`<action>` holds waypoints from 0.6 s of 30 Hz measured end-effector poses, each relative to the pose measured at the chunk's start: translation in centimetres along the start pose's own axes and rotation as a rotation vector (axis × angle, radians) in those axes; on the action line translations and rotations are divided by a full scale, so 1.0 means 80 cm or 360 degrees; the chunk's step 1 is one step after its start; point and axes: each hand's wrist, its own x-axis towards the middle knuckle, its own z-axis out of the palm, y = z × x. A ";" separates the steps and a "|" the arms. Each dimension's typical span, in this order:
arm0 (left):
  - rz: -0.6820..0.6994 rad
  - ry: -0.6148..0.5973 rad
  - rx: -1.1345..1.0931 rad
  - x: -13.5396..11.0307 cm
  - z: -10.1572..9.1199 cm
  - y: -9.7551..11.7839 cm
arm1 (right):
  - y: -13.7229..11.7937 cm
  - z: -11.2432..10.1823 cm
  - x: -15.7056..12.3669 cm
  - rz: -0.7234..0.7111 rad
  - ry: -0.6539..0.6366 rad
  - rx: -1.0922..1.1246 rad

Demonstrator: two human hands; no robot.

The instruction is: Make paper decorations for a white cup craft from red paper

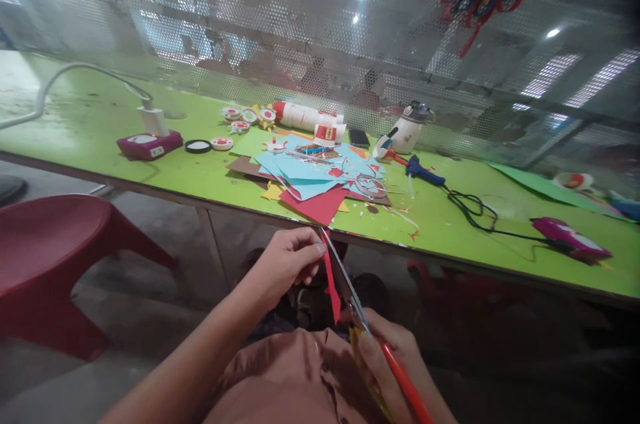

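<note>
My left hand (295, 256) pinches a narrow strip of red paper (332, 287) between thumb and fingers, just in front of the table edge. In my right hand (387, 351) is a pair of scissors (350, 294) with an orange-red handle, blades pointing up and away from me. The blades lie right beside the strip, their tips close to my left fingertips. Whether they touch the paper I cannot tell. Beyond my hands, a sheet of red paper (320, 203) lies at the table's front edge, partly under light blue sheets (293, 173).
On the green table (450, 217) are a blue glue gun (425, 172), a kettle-like bottle (407, 129), a phone (359, 138), paper cups (305, 115), small round paper pieces (240, 126) and purple socket boxes (150, 146) with cables. A red stool (55, 237) stands at left; a perforated screen rises behind.
</note>
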 end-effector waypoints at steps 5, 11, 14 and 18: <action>0.0003 0.0009 -0.0020 -0.001 0.000 0.001 | 0.000 0.001 0.000 0.0001 0.0020 0.0008; -0.0033 -0.0030 -0.0071 -0.001 -0.002 -0.001 | -0.007 0.001 0.001 -0.0041 0.0048 0.0007; -0.0049 -0.0027 -0.0086 -0.001 -0.002 -0.001 | -0.005 0.002 0.001 -0.0085 0.0086 -0.0027; -0.0059 -0.0022 -0.0102 -0.002 -0.002 -0.001 | 0.000 0.002 -0.001 -0.0037 0.0073 -0.0020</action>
